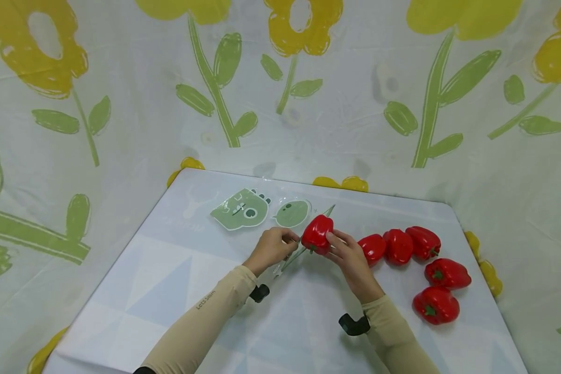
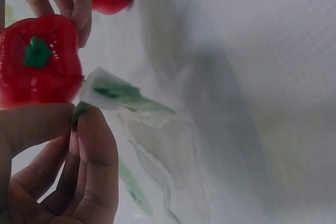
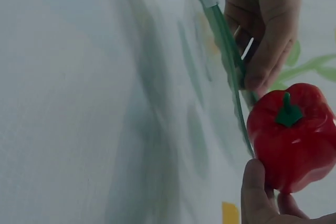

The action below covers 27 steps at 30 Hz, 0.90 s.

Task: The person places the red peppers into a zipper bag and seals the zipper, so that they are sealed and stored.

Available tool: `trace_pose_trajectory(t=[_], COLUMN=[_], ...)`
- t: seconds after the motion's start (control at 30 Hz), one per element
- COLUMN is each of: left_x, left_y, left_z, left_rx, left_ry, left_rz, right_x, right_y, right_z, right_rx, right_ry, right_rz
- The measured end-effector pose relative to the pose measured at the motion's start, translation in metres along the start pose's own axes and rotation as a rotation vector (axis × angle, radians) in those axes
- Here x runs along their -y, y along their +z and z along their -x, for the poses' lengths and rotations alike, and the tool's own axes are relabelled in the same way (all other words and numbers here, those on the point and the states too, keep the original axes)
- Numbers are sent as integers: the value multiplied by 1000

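My right hand (image 1: 352, 259) holds a glossy red bell pepper (image 1: 317, 234) with a green stem, fingers and thumb around its side. The pepper is at the mouth of a clear zip bag (image 1: 245, 209) printed with green cartoon figures. Along that mouth runs a green zip strip (image 3: 226, 45) with a white slider (image 2: 105, 90) near one end. Between thumb and forefinger, my left hand (image 1: 276, 249) pinches the strip's edge beside the pepper. Whether any of the pepper is inside the bag cannot be told.
To the right on the pale patterned table (image 1: 98, 322) lie several more red bell peppers (image 1: 398, 246), the nearest one (image 1: 436, 305) towards the front right. A flower-printed curtain (image 1: 336, 140) surrounds the table at the back and sides.
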<state>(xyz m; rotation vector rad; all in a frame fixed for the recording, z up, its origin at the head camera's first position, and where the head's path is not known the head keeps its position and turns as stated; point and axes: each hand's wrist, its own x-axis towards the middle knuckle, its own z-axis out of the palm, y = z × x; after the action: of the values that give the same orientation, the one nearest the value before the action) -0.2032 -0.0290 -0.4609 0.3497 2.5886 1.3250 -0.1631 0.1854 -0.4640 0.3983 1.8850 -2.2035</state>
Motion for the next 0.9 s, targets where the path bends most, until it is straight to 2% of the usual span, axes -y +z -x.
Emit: trace_pose_trajectory(t=[0.23, 0.47, 0.7, 0.9], left_x=[0, -1, -7, -12], left_y=[2, 2, 2, 4], left_z=[-2, -4, -5, -6], left_rx=[6, -15, -24, -13], left_ry=[2, 8, -28, -62], left_rz=[49, 103, 130, 186], right_x=[-3, -8, -13, -17], right_y=[-2, -7, -5, -4], right_z=[-2, -4, -8, -10], right_rx=[-6, -37, -52, -22], right_ry=[-7, 2, -17, -41], right_rz=[112, 213, 336, 429])
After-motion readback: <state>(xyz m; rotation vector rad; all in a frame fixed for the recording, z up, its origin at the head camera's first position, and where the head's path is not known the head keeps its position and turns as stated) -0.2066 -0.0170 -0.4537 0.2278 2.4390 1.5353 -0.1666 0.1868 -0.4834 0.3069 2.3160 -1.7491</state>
